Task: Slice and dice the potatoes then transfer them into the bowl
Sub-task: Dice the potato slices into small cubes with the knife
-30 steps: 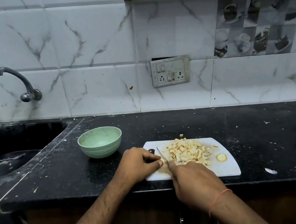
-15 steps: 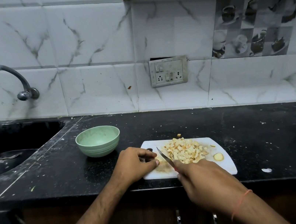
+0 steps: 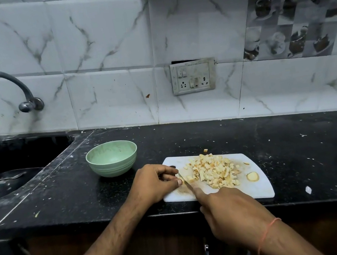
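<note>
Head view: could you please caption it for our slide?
Right hand knifing beside diced potatoes on cutting board.

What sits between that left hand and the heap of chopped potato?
In the head view, only the knife blade, held by the right hand, stands between the left hand and the diced potato.

Diced potato point(image 3: 213, 172) – pale yellow cubes heaped mid-board on white cutting board point(image 3: 259, 188); one round slice point(image 3: 252, 176) lies apart near the board's right edge. Knife point(image 3: 185, 181) blade angled across the board's left part. Green bowl point(image 3: 112, 158) upright, just left of board – no potato inside.
</note>
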### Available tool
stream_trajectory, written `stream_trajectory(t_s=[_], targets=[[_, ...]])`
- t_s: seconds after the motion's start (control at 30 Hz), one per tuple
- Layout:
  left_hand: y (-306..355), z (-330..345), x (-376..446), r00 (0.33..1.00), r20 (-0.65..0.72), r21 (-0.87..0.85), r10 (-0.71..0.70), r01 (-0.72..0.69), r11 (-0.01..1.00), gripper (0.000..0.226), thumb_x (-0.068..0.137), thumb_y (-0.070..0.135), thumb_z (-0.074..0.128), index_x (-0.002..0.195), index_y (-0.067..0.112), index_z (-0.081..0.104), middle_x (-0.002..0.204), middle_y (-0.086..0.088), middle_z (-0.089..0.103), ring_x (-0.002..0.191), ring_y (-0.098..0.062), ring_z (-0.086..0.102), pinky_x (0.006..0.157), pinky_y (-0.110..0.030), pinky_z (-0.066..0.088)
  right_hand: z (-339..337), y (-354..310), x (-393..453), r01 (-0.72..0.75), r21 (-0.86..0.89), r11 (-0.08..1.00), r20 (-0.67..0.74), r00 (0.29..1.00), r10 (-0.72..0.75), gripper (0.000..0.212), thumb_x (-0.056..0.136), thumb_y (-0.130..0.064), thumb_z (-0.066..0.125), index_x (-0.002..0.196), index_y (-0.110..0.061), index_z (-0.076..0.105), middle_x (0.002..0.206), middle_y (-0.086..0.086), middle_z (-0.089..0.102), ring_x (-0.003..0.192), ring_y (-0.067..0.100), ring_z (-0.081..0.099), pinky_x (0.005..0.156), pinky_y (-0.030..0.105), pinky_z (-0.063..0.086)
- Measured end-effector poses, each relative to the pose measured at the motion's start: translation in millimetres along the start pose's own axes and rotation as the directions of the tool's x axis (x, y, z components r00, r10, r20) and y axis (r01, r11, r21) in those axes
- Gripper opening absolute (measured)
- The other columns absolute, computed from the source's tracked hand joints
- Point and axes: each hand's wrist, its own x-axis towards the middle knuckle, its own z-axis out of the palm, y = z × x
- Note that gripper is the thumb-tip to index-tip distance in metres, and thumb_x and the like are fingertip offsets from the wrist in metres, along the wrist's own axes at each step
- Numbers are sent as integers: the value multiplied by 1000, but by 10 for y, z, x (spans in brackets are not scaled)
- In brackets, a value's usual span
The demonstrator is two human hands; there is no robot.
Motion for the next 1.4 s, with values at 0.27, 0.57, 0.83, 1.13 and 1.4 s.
stream_trajectory(t_s=[0.27, 0.57, 0.83, 1.13, 1.4], targets=[[-8, -22, -35, 1000, 2, -48, -12, 12, 999, 25, 78, 26, 94, 101, 29, 85, 79, 16, 80, 87, 13, 72, 83, -9, 49, -214, 150, -179, -32, 114, 993, -69, 997, 41, 47, 108, -40, 35, 155, -37, 34, 106, 3, 67, 103, 25, 60, 82, 37, 48], [4, -35, -24, 999, 14, -102, -52, 53, 993, 22, 80, 18, 92, 99, 24, 84, 78, 9, 81, 85, 4, 75, 78, -9, 50, -25, -54, 99, -6, 83, 996, -80, 997, 12, 48, 107, -34, 35, 155, -29, 34, 103, 6, 67, 98, 29, 61, 78, 40, 48], [3, -37, 20, 997, 26, -78, -78, 79, 994, 20, 79, 20, 93, 96, 25, 84, 77, 11, 80, 83, 7, 74, 73, -7, 48, -16, 52, 2, 36, 30, 999, 32, 999, -37, 54, 108, -38, 34, 160, -29, 22, 107, 12, 63, 101, 31, 57, 76, 40, 43], [-6, -4, -30, 1000, -12, -60, -7, 7, 998, 21, 80, 23, 92, 99, 26, 83, 77, 11, 80, 87, 7, 74, 83, -10, 51, -292, 676, -203, 66, 200, 978, -95, 994, -48, 46, 105, -50, 45, 150, -57, 39, 74, -11, 60, 64, 0, 49, 65, 23, 41], [-20, 18, -55, 994, -22, 12, 106, -106, 994, 25, 83, 25, 91, 105, 31, 83, 85, 21, 79, 94, 12, 71, 86, -13, 53, 144, 1545, 230, 14, 618, 786, -298, 930, 217, 41, 102, -48, 55, 139, -64, 47, 105, 7, 77, 83, 16, 74, 75, 42, 60]])
